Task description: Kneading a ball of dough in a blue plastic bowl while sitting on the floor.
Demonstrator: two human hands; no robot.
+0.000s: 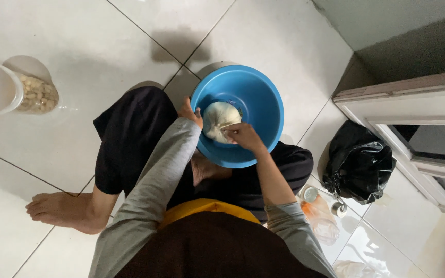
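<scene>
A round blue plastic bowl (256,98) rests on my lap as I sit on the tiled floor. Inside it lies a pale lump of dough (216,117). My right hand (243,135) presses into the dough's near side, fingers curled on it. My left hand (190,111) grips the bowl's left rim. Grey sleeves cover both my arms.
A clear jar of pale nuts (36,93) lies on the white tiles (78,46) at left, beside a white lid. A black plastic bag (359,162) sits by a white door frame (413,103) at right. Small bottles and clear bags (320,213) lie near my right elbow.
</scene>
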